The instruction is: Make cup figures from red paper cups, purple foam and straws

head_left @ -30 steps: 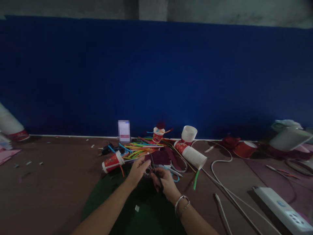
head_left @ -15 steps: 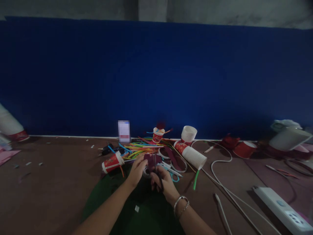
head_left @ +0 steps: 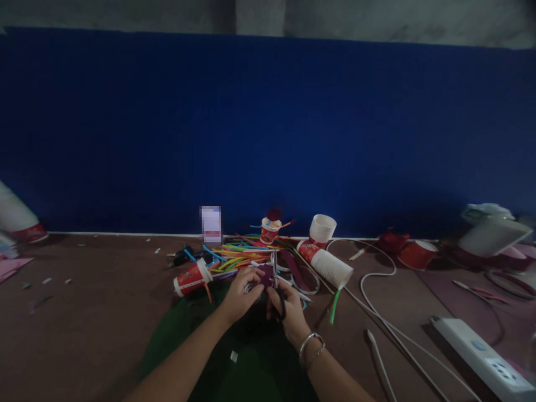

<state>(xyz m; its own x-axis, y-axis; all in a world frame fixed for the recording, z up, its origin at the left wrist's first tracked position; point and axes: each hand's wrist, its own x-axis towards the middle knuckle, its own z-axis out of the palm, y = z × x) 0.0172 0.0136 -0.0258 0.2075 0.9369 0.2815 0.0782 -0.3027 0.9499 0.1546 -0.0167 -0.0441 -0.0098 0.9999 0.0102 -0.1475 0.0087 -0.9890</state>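
My left hand [head_left: 244, 291] is closed on a piece of dark maroon paper or felt [head_left: 265, 275], thumb and fingers pinching its left side. In my right hand [head_left: 288, 308] is a pair of scissors [head_left: 275, 269] with dark handles, blades pointing up and away beside the maroon piece. Whether the blades touch the piece, I cannot tell. Under and behind the hands lie colourful pipe cleaners [head_left: 240, 253] and a dark maroon strip [head_left: 292, 267]. A small red paper cup [head_left: 270, 231] with stick arms and a dark red top stands beyond them.
A red paper cup [head_left: 190, 279] lies on its side at left, and stacked paper cups [head_left: 333, 268] lie at right. A lit phone [head_left: 211, 225] leans against the blue partition [head_left: 268, 123]. White cables [head_left: 372, 304] run toward a power strip [head_left: 481, 352]. A green mat [head_left: 209, 357] lies beneath my arms.
My right hand and the scissors have shifted slightly right, and the blades now point more upright. My left hand has moved a little right, and less of the maroon piece shows.
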